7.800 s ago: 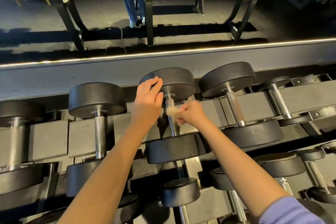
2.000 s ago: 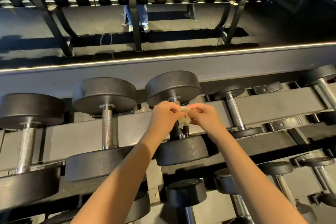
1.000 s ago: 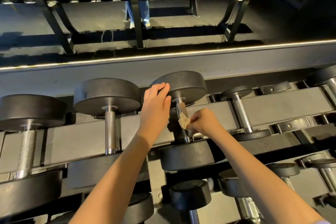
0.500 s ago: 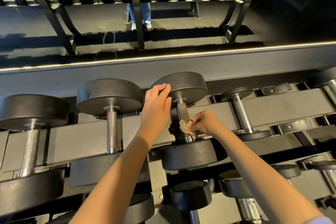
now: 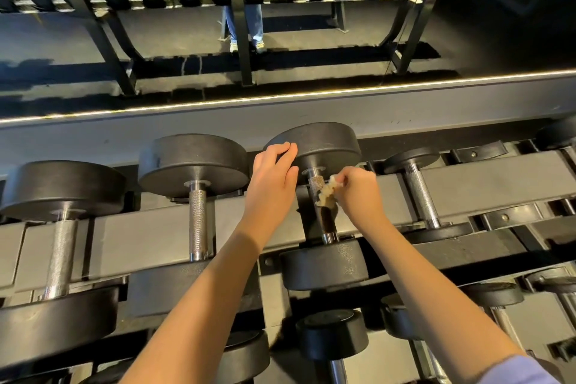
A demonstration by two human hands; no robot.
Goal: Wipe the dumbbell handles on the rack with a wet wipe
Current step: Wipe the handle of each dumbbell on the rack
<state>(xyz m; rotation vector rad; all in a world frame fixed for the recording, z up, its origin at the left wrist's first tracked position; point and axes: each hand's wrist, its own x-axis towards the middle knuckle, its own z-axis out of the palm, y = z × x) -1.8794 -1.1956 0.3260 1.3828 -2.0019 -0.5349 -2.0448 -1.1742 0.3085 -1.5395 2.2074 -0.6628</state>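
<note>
Steel handle (image 5: 315, 185), right hand (image 5: 358, 193) pinching crumpled wipe (image 5: 325, 195), left hand (image 5: 271, 184) on dumbbell (image 5: 325, 146)

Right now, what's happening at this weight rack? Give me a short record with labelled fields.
Place: dumbbell rack
Left-hand grip: rests on the dumbbell's far head
Right-hand grip: pinches the wet wipe
Wet wipe: crumpled, pressed on the handle, near its far end
Neighbouring handle on the left: no hand on it

Gym, dumbbell rack (image 5: 311, 227), mirrored wall (image 5: 311, 56)
</note>
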